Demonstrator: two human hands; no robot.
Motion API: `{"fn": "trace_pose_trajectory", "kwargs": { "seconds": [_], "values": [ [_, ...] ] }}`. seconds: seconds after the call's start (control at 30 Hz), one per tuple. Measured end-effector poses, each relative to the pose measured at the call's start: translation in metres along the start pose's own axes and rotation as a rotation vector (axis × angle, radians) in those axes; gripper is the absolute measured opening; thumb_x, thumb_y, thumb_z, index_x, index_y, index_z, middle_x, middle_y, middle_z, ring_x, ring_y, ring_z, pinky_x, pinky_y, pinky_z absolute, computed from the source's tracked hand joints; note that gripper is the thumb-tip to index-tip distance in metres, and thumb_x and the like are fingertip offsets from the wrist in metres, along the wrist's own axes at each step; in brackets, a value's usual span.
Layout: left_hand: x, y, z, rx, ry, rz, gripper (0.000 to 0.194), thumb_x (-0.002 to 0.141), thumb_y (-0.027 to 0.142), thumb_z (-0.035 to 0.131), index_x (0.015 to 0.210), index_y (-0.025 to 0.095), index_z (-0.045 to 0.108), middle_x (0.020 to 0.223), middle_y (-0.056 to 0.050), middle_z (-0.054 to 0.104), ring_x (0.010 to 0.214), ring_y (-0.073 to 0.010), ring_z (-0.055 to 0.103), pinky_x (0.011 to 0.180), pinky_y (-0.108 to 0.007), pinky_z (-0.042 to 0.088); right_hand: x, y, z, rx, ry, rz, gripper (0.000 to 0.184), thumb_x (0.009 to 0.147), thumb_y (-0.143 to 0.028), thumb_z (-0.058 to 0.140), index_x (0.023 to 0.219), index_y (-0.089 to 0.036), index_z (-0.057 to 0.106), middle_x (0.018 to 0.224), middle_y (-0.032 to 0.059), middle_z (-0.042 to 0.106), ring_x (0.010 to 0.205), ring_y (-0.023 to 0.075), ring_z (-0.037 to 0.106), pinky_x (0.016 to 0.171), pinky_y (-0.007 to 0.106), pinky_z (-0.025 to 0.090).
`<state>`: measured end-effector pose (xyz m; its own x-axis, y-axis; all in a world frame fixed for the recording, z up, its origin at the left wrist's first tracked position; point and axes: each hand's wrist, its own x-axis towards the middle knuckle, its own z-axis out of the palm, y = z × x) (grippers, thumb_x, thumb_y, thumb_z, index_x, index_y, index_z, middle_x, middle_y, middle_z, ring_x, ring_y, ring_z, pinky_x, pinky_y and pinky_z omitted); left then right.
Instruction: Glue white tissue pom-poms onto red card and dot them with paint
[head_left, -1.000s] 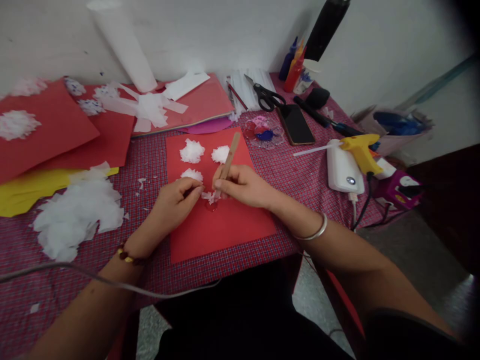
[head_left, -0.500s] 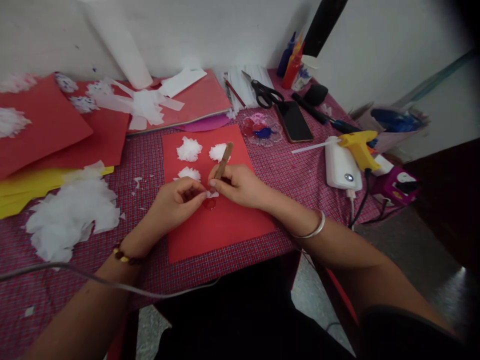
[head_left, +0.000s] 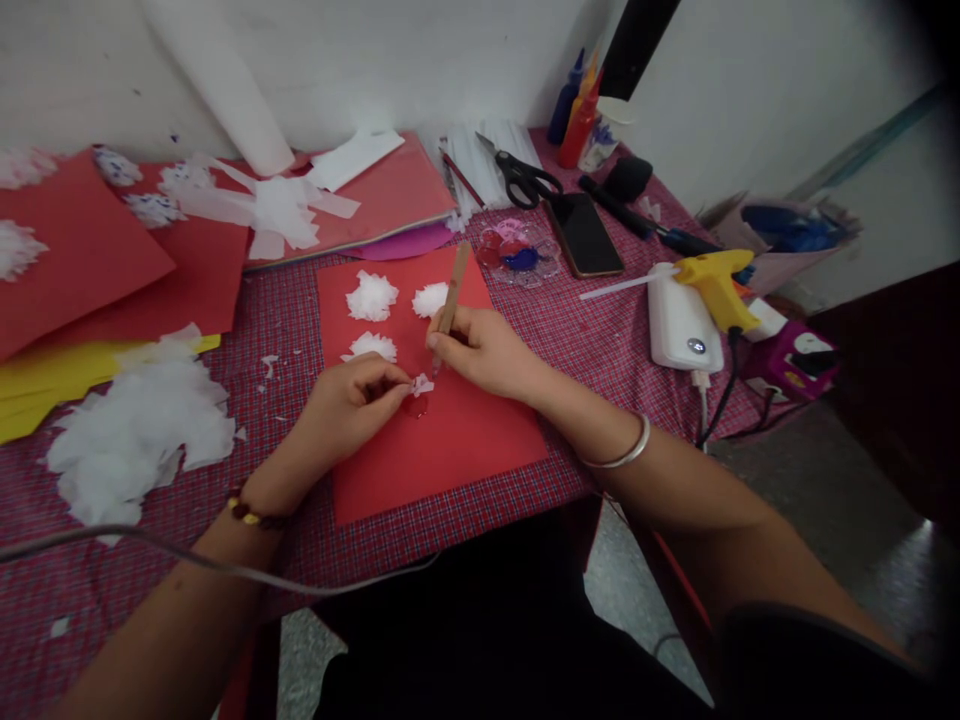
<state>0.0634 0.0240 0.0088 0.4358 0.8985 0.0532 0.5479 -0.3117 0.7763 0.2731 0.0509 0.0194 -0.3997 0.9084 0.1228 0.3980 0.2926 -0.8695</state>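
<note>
My left hand (head_left: 360,405) pinches a small piece of white tissue paper (head_left: 422,385) between thumb and fingertips. It is just above a shiny round patch of glue (head_left: 417,406) on the red paper sheet (head_left: 442,450). In my right hand (head_left: 484,350) is a slim brown stick (head_left: 456,280), held like a pen; its lower tip is close to the tissue piece, apart from it by a small gap. Three fluffy white tissue tufts, among them one at the upper left (head_left: 372,297), sit on the sheet's upper part.
A heap of cut tissue squares (head_left: 142,430) lies to the left. At the back are scissors (head_left: 521,175), a phone (head_left: 585,235) and a plastic paint palette (head_left: 519,255). A yellow glue gun (head_left: 716,285) rests on a white power bank (head_left: 684,325). A cable (head_left: 225,570) crosses in front.
The brown stick has tilted more upright, and my right hand has drawn slightly away from my left. The tissue piece now shows more fully at my left fingertips.
</note>
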Motion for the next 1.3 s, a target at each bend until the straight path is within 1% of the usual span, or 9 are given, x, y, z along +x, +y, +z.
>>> {"fn": "trace_pose_trajectory", "kwargs": {
  "seconds": [0.3,0.4,0.5,0.63,0.73,0.83,0.93,1.1,1.3],
  "values": [
    [0.0,0.002,0.01,-0.073,0.02,0.036,0.016,0.086,0.022,0.059,0.075,0.02,0.07,0.075,-0.002,0.069,0.067,-0.0129,0.062,0.065,-0.027,0.047,-0.001,0.007,0.01,0.027,-0.036,0.024,0.015,0.089,-0.03,0.052,0.08,-0.019,0.058,0.069,0.001,0.06,0.066,0.0152,0.055,0.062,0.03,0.04],
    [-0.002,0.006,0.004,-0.062,0.049,0.023,0.014,0.086,0.02,0.056,0.084,0.019,0.07,0.08,-0.002,0.071,0.071,-0.0127,0.064,0.068,-0.027,0.05,-0.001,0.008,0.009,0.061,-0.041,0.018,0.017,0.089,-0.032,0.053,0.078,-0.019,0.059,0.065,0.0002,0.058,0.062,0.0152,0.053,0.059,0.03,0.039],
    [-0.02,0.012,-0.023,-0.015,0.129,0.011,0.019,0.088,0.022,0.056,0.102,0.017,0.068,0.092,-0.006,0.072,0.078,-0.0138,0.065,0.071,-0.027,0.051,0.0,0.008,0.001,0.087,-0.003,0.048,0.02,0.088,-0.034,0.054,0.076,-0.019,0.061,0.065,0.0018,0.061,0.059,0.0159,0.053,0.058,0.031,0.04],
    [-0.073,0.01,-0.079,0.338,0.184,-0.035,0.014,0.091,0.026,0.056,0.093,0.02,0.068,0.085,-0.003,0.069,0.073,-0.0143,0.062,0.064,-0.027,0.047,0.001,0.008,-0.008,0.148,0.072,0.092,0.021,0.089,-0.034,0.057,0.074,-0.02,0.062,0.065,0.003,0.062,0.056,0.0159,0.053,0.055,0.032,0.04],
    [-0.111,-0.006,-0.101,0.523,0.237,-0.149,0.014,0.091,0.029,0.056,0.091,0.02,0.067,0.088,-0.004,0.07,0.076,-0.0174,0.065,0.066,-0.029,0.049,0.002,0.008,-0.009,0.207,0.097,0.088,0.018,0.088,-0.033,0.061,0.074,-0.022,0.063,0.065,0.0031,0.063,0.058,0.0166,0.055,0.054,0.032,0.041],
    [-0.13,-0.025,-0.097,0.598,0.224,-0.199,0.021,0.088,0.031,0.058,0.104,0.021,0.066,0.1,-0.008,0.072,0.091,-0.0235,0.067,0.08,-0.036,0.052,0.001,0.007,-0.006,0.211,0.092,0.079,0.019,0.088,-0.032,0.062,0.071,-0.023,0.063,0.063,0.003,0.062,0.058,0.0171,0.056,0.053,0.032,0.041],
    [-0.131,-0.035,-0.084,0.622,0.252,-0.231,0.028,0.088,0.035,0.06,0.109,0.018,0.065,0.107,-0.011,0.071,0.1,-0.0273,0.066,0.088,-0.04,0.051,0.0,0.005,-0.004,0.199,0.09,0.089,0.021,0.089,-0.033,0.061,0.071,-0.022,0.063,0.061,0.0024,0.061,0.055,0.016,0.054,0.052,0.032,0.041],
    [-0.123,-0.036,-0.076,0.556,0.381,-0.34,0.016,0.089,0.032,0.056,0.088,0.02,0.066,0.091,-0.006,0.071,0.088,-0.0238,0.065,0.081,-0.037,0.049,-0.002,0.005,-0.002,0.213,0.08,0.092,0.021,0.089,-0.037,0.062,0.074,-0.021,0.063,0.059,0.001,0.06,0.052,0.014,0.053,0.051,0.031,0.041],
    [-0.113,-0.012,-0.085,0.16,0.676,-0.519,0.012,0.079,0.032,0.068,0.078,0.02,0.067,0.072,0.0,0.065,0.068,-0.0165,0.059,0.066,-0.031,0.045,-0.001,0.004,-0.003,0.247,0.127,0.103,0.02,0.089,-0.033,0.061,0.073,-0.021,0.061,0.061,0.0011,0.06,0.052,0.014,0.052,0.052,0.031,0.041]
  ]
}}
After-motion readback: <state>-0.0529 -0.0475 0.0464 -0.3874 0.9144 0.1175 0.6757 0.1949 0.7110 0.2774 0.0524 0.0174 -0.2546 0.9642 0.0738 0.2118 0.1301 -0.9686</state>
